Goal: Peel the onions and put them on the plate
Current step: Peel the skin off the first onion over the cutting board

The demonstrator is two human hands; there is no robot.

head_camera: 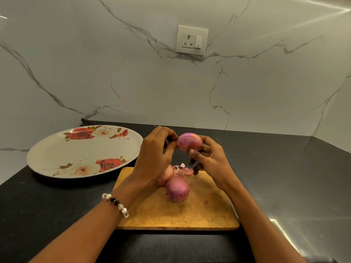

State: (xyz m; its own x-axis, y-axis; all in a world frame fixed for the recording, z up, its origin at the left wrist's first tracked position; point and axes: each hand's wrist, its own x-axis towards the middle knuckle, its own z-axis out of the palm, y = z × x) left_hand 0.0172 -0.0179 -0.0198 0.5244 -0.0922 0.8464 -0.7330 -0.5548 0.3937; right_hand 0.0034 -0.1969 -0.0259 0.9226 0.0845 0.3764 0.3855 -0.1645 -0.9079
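**Onion held up over the board in both hands**

Head view: Onion number one — a red one — sits above the far edge of the wooden cutting board, lifted clear of it. The right hand cups it from below and the side, fingers curled round its underside. The left hand meets it at its left end, fingertips drawn together and pinching at the skin there. A beaded bracelet rings the left wrist.

On the board, a second onion stands near the middle, and a third onion lies just behind and to the left of it, partly hidden by the left forearm. Loose peel scraps lie at the board's far edge, below the raised onion.

The flowered plate rests on the dark countertop to the left of the board — nothing lies on it. On the marble wall behind, a socket and switch plate is mounted.
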